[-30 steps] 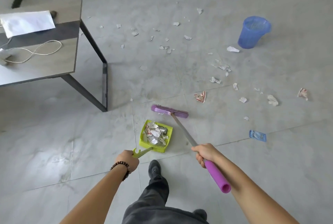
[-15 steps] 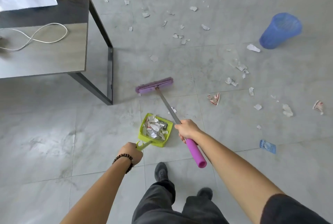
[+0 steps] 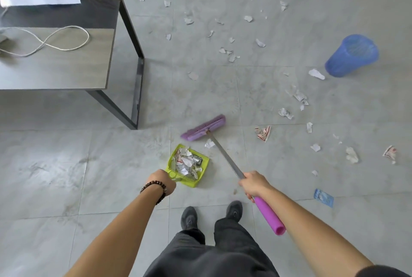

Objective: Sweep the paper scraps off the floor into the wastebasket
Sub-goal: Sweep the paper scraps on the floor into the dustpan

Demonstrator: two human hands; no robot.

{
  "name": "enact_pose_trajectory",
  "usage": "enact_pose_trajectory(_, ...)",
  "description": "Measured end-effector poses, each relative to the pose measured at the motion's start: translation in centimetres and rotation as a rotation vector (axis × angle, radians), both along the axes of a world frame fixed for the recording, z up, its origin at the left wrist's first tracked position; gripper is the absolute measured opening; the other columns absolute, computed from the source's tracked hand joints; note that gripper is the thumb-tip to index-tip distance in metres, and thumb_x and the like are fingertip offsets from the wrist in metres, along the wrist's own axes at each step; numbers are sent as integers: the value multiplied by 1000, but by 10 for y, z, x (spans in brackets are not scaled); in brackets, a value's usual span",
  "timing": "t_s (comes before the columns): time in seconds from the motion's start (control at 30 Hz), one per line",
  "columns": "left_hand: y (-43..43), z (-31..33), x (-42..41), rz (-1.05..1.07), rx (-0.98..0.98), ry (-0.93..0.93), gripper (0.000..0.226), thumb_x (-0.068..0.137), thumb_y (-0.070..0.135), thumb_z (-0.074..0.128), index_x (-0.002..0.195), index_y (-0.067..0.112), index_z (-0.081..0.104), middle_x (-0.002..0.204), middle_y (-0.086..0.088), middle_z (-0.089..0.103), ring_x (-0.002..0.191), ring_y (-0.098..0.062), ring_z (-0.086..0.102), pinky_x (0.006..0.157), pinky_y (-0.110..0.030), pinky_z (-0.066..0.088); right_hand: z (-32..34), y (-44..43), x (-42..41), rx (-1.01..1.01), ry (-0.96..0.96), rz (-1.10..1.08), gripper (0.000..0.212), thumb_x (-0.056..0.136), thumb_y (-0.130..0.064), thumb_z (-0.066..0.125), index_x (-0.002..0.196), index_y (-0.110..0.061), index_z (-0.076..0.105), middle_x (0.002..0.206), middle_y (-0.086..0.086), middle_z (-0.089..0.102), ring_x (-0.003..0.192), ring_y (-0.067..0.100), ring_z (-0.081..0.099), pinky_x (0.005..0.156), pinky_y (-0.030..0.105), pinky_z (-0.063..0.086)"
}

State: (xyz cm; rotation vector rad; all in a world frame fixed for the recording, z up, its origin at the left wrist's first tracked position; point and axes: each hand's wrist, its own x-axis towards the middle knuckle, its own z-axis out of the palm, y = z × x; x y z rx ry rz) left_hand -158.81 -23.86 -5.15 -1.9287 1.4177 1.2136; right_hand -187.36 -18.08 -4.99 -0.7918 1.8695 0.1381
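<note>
My left hand grips the handle of a lime-green dustpan that sits on the floor, filled with crumpled paper. My right hand grips the metal shaft of a purple broom; its brush head rests on the tiles just beyond the dustpan. One white scrap lies between brush and pan. Several paper scraps are scattered over the floor ahead and to the right. The blue wastebasket stands at the far right.
A grey table with a black metal leg stands at the left, bearing a white sheet and a white cable. A blue wrapper lies on the floor at the right. My two dark shoes stand behind the dustpan.
The brush head has been drawn back toward the dustpan after reaching further out. My right foot has come forward level with the left. The view has tilted downward.
</note>
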Motion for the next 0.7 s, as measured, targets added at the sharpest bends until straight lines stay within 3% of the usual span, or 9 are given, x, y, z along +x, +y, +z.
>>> enact_pose_trajectory(0.07,1,5,-3,-16,1,-15,17,86,7,41,87,8,58,67,-4,52,54,-20,48,47,-23,41,18,19,-21,-23,3,-21,12,82,-8,50,83,-12,62,55,6,57,40,22,52,40,25,44)
enact_pose_trajectory(0.27,6,8,-21,-57,-13,-26,25,86,8,40,97,8,63,69,-3,52,54,-19,48,45,-20,38,45,40,-78,-47,-119,-356,22,91,-12,55,111,-13,65,53,8,50,35,13,41,35,18,35)
enact_pose_trajectory(0.4,6,6,-37,-115,-16,-38,31,86,10,41,105,9,65,73,-1,54,63,-22,54,49,-21,41,34,20,-78,-58,-194,-515,17,94,-15,54,103,-4,63,51,8,48,35,15,39,36,17,33)
enact_pose_trajectory(0.5,5,4,-48,-159,3,-66,21,87,10,42,96,11,61,73,0,54,59,-18,53,48,-20,40,24,7,-67,-59,-214,-522,12,92,-14,52,86,-5,58,47,9,49,35,17,40,37,19,35)
enact_pose_trajectory(0.7,-16,-3,-59,-151,24,-88,13,86,9,42,84,9,55,69,-3,52,57,-19,50,51,-23,43,23,30,-52,84,-207,-341,25,91,-10,47,106,6,59,42,8,53,32,18,44,37,19,38)
